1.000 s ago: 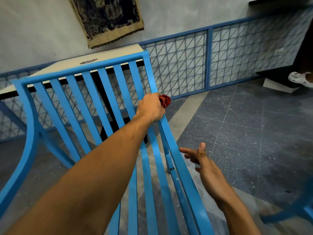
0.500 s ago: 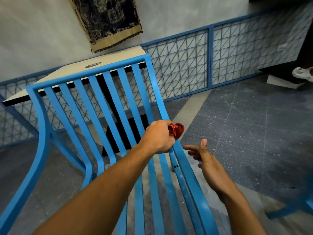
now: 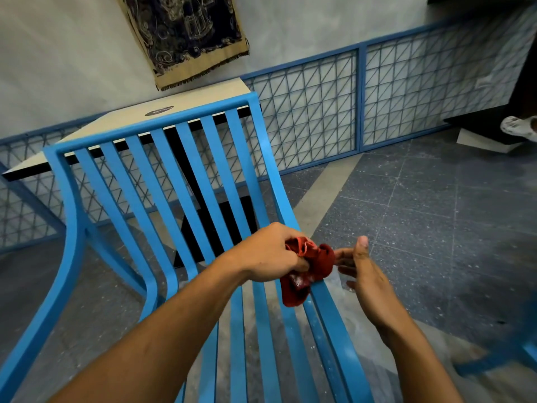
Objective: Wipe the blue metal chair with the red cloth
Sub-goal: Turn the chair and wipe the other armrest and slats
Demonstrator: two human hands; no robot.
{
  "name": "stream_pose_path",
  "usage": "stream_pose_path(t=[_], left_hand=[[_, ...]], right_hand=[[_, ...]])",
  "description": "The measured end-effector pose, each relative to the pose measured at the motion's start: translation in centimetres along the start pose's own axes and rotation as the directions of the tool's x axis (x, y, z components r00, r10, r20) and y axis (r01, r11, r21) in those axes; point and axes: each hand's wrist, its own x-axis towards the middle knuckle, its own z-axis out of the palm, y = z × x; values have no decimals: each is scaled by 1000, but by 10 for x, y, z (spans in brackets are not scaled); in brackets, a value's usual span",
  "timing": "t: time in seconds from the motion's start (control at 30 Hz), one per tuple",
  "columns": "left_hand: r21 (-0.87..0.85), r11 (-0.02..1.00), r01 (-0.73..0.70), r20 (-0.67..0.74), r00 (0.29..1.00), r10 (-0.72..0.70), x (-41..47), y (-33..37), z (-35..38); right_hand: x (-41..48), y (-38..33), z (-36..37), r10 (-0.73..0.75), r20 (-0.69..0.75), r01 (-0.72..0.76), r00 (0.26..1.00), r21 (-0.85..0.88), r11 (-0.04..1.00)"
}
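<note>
The blue metal chair (image 3: 162,181) fills the left and middle of the view, its slatted back rising away from me and its seat slats running toward the bottom edge. My left hand (image 3: 270,254) grips the red cloth (image 3: 308,269) at the bend of the chair's right side rail, where back meets seat. The cloth hangs loosely over the rail. My right hand (image 3: 363,274) is open just right of the cloth, its fingertips at the cloth's edge; I cannot tell if they touch it.
A beige-topped table (image 3: 186,112) stands behind the chair against a grey wall with a hanging tapestry (image 3: 186,36). Blue mesh fence panels (image 3: 406,100) line the wall. Dark tiled floor (image 3: 436,228) spreads right. Another blue frame (image 3: 511,359) shows at bottom right, a white shoe (image 3: 520,128) far right.
My left hand slid the cloth down the chair's right rail from the upper back to the seat bend. The cloth has loosened and hangs out. My right hand came up next to it.
</note>
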Motion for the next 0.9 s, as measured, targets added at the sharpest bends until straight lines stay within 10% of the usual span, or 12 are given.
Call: stream_pose_path(t=[0.17, 0.9], left_hand=[[-9, 999, 38, -296, 954, -39, 11, -1, 0], [155, 987, -40, -254, 964, 79, -65, 17, 63]], right_hand=[[1, 0, 0, -6, -22, 7, 1000, 11, 1000], [-6, -1, 2, -34, -19, 34, 999, 17, 999]])
